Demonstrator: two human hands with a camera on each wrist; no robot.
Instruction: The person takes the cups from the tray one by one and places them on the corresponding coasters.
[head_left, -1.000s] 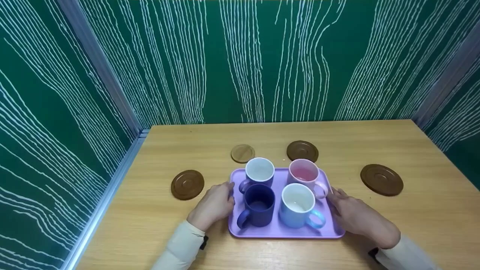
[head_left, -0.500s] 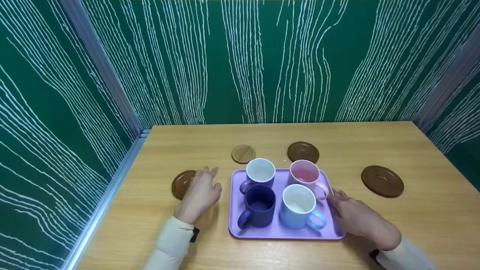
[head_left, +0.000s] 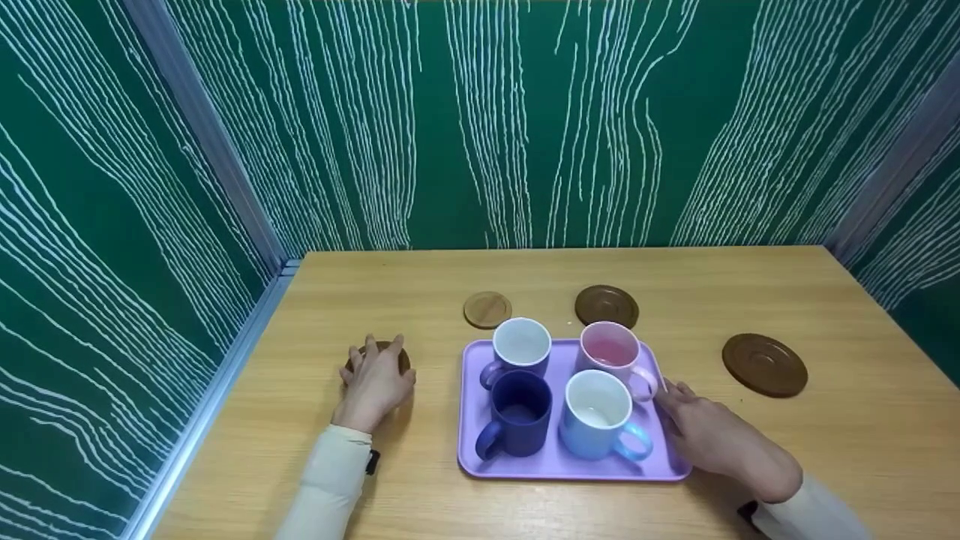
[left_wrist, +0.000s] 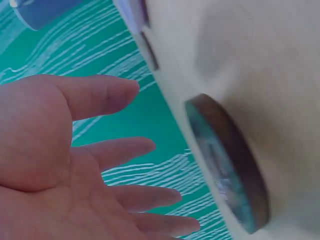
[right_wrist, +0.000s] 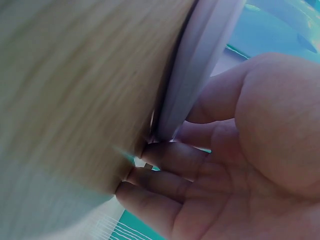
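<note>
In the head view my left hand (head_left: 373, 386) hovers over a round brown coaster (head_left: 405, 362), fingers spread and partly covering it. The left wrist view shows a gap between the fingertips and the raised-rim coaster (left_wrist: 232, 165). My right hand (head_left: 709, 435) grips the right edge of a lilac tray (head_left: 559, 469); the right wrist view has its thumb by the rim and its fingers at the edge and table. Upon the tray stand a dark navy mug (head_left: 519, 420), a light blue mug (head_left: 592, 427), a pink mug (head_left: 609, 352) and a purple-blue mug with a pale inside (head_left: 521, 349).
Behind the tray lie a small light wooden coaster (head_left: 487, 310) and a brown coaster (head_left: 607, 306). Another brown coaster (head_left: 765, 365) lies at the right of the wooden table (head_left: 562, 510). Green walls (head_left: 480, 127) with white lines enclose the back and sides.
My left hand has let go of the tray's left edge and moved left to above the brown coaster. The right hand and the tray with its mugs have stayed in place.
</note>
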